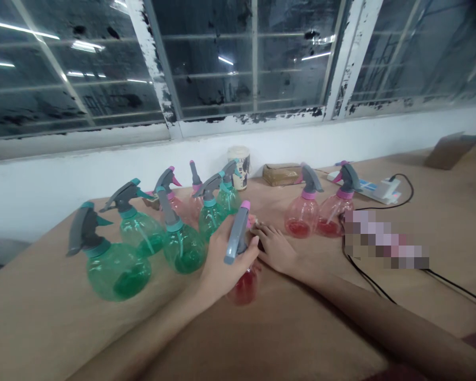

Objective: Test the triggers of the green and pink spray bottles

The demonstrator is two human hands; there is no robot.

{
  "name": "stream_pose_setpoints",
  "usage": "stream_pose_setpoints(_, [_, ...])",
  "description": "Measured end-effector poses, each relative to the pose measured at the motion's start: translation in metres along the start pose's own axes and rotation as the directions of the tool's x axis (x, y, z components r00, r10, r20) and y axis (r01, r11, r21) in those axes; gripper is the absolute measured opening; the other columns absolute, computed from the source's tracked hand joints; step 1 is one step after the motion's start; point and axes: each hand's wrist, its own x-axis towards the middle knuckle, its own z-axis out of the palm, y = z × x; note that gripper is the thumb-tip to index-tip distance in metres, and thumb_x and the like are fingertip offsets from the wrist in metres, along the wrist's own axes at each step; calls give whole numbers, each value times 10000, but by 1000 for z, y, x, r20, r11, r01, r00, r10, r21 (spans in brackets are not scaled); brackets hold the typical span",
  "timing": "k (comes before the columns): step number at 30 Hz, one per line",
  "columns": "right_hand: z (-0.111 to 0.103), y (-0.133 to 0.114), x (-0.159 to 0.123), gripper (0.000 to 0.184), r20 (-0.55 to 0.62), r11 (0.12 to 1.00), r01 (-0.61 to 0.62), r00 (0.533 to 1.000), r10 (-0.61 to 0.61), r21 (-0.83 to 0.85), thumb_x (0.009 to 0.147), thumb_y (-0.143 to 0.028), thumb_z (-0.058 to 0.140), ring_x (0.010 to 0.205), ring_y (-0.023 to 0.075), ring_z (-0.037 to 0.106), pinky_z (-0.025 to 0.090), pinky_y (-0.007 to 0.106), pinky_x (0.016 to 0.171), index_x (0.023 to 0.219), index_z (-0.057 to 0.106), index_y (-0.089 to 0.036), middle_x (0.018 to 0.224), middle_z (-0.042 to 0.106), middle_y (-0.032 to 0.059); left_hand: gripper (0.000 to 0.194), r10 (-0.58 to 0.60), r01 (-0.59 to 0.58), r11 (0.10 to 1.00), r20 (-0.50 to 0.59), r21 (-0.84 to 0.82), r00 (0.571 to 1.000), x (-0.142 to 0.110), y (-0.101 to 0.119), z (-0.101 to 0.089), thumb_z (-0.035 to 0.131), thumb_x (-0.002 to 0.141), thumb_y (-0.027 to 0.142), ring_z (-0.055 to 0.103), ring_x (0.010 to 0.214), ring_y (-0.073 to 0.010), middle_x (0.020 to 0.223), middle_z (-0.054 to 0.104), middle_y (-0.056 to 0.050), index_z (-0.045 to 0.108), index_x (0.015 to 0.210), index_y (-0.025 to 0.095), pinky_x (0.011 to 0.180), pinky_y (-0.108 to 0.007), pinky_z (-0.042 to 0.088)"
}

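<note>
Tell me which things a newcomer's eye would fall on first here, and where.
Probably first, front and centre, the grey-topped, transparent pink plastic spray bottle in the left hand, with the right hand close beside it. Next, the round, transparent green plastic spray bottles grouped to the left. Above, white-framed dark glass windows span the picture.

Got a plain white wall point(190, 150) running along the back, with a row of big windows point(206, 87) right above. Looks pretty dark in the glass point(293, 55) — can see pale bars point(255, 53) crossing it and bright strip lights point(21, 29) showing there too. Can't miss the white window frames point(147, 55) btw, all blotchy with black. Down below, got a wide tan table point(35, 307) meeting the wall — dim gray beyond its left edge.
</note>
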Motion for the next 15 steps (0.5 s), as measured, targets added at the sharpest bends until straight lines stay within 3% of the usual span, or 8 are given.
stream_pose_setpoints(8, [1,1,0,482,-1,1000,-7,1000,7,-6,891,-431,408,1257,266,371,309,406,1015,1233,510,-108,1343,463,148,313,24,-24,999,-3,-40,1000,-2,-2,1,569,787,170,612,946,-199,1006,636,-39,536,1096,211,857,-367,475])
stream_pose_setpoints(15, [3,1,0,474,-19,1000,-9,1000,8,-18,888,-418,417,1245,270,385,316,410,1013,1219,519,-94,1334,472,158,269,24,-25,1000,-52,-2,998,-1,-3,2,589,762,197,613,710,-180,705,600,19,568,1028,227,633,-302,501])
